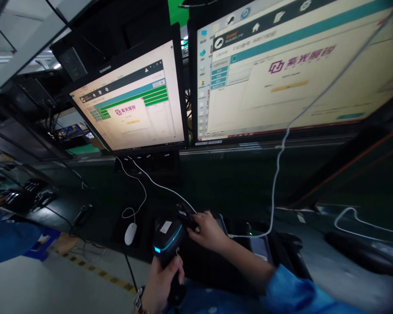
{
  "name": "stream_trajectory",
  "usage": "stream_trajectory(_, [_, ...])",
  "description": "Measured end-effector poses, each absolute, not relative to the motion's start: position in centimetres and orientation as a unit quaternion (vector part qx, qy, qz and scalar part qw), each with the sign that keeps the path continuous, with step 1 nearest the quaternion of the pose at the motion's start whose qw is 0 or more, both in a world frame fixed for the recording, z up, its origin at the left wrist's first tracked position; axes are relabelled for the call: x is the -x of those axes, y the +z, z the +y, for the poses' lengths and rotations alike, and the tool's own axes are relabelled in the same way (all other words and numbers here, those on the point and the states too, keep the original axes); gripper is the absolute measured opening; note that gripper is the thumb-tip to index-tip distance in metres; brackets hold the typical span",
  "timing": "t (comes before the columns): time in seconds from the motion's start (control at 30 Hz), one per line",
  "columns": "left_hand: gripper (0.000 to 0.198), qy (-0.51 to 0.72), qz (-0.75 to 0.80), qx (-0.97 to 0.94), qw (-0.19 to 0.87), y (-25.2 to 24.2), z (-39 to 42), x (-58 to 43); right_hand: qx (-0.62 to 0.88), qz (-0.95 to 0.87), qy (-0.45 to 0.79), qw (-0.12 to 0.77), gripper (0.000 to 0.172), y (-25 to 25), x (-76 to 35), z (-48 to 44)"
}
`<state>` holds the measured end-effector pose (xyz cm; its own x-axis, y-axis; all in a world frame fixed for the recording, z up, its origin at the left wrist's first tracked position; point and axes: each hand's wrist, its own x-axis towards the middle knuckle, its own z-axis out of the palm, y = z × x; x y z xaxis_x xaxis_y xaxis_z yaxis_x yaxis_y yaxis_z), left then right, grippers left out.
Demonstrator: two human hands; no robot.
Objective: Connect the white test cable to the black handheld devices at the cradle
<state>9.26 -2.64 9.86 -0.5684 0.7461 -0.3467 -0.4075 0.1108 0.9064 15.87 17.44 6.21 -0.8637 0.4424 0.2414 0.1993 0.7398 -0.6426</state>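
Observation:
My left hand [162, 281] is wrapped round the handle of a black barcode scanner [168, 237]. A blue light glows along the scanner's head, which points up and away from me. Just to the right, my right hand [206, 231] grips a small black device [185, 216] between thumb and fingers. A white cable [170, 190] runs from below the left screen to that device. Its far side and exact kind are hard to make out. Behind the right wrist lies a phone-like device [260, 246] with another white cable [275, 187] rising from it.
Two monitors, a left one [131, 104] and a right one [281, 78], stand behind the dark bench. A white mouse [130, 234] rests left of the scanner. At far left a co-worker's blue sleeve [9, 237] shows. Dark equipment [363, 253] lies at right.

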Motion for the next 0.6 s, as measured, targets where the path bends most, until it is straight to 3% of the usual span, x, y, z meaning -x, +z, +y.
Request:
stream_trajectory(0.2, [0.049,0.648,0.594,-0.171,0.445,9.73,-3.19,-8.84,0.165,-0.917,0.312,0.185,0.009,6.47,-16.13,17.50])
stream_trajectory(0.6, [0.052,0.656,0.601,-0.163,0.426,9.57,-3.36,-8.51,0.169,-0.917,0.312,0.181,0.010,7.07,-16.13,17.72])
